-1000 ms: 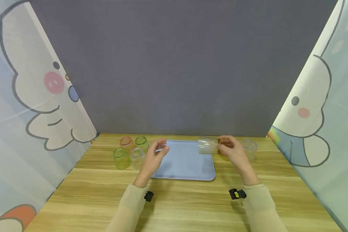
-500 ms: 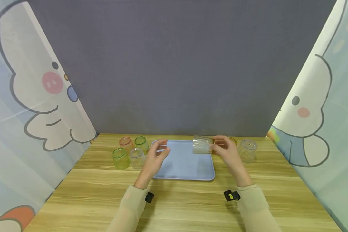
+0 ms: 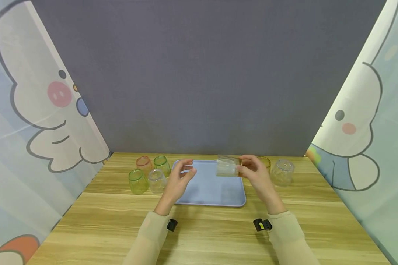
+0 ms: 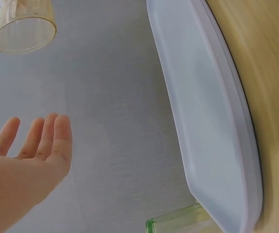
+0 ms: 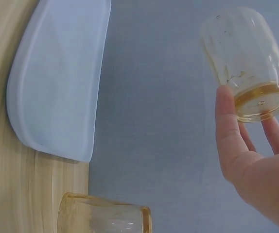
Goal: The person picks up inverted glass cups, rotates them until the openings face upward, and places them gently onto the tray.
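Observation:
My right hand (image 3: pixel 243 166) holds a clear, faintly amber cup (image 3: pixel 227 166) by its base. The cup lies on its side in the air, mouth to the left, over the right part of the light blue tray (image 3: pixel 205 191). In the right wrist view the fingers (image 5: pixel 229 131) pinch the cup (image 5: pixel 241 53) around its bottom. My left hand (image 3: pixel 189 168) hovers over the tray's left edge with relaxed fingers and holds nothing. The left wrist view shows that hand (image 4: pixel 37 141) open, the cup (image 4: pixel 25 24) far beyond it, and the tray (image 4: pixel 207 121).
Left of the tray stand an orange cup (image 3: pixel 143 162), two green cups (image 3: pixel 161 163) (image 3: pixel 137 180) and a clear cup (image 3: pixel 156 180). To its right stand an amber cup (image 3: pixel 264 162) and a clear cup (image 3: pixel 282 171). Grey backdrop behind, printed panels at both sides.
My right hand has carried the cup to the left, from the tray's right edge to over the tray. The left hand has hardly moved.

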Tool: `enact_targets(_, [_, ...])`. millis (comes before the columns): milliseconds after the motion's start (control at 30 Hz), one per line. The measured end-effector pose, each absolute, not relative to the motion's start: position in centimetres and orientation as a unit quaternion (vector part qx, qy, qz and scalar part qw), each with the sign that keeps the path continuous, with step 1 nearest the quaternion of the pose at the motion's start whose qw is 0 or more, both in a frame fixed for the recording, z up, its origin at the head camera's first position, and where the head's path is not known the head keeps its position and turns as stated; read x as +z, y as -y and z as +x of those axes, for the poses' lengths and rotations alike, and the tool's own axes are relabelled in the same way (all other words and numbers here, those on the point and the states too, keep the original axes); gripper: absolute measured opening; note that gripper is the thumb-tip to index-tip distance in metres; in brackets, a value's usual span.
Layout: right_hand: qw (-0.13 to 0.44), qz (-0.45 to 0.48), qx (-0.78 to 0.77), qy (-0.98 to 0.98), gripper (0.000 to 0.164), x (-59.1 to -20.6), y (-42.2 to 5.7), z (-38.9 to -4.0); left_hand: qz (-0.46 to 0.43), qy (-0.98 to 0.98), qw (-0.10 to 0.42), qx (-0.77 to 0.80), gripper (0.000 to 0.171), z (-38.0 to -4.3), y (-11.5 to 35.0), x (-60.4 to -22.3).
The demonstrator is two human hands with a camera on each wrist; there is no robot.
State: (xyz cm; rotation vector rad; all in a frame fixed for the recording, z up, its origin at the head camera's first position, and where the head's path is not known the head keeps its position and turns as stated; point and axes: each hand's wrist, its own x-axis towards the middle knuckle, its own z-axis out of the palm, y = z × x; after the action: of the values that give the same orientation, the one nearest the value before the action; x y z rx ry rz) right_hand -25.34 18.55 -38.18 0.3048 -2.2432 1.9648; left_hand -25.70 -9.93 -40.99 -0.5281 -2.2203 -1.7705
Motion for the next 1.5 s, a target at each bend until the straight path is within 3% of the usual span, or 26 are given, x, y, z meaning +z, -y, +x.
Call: enact_targets(1500, [0.058,0.167,0.677,0.715,0.041,-38.3,-16.6,-24.3,-0.251,0.733,0.074,-0.627,0.051,-24.9,9.0,-40.3])
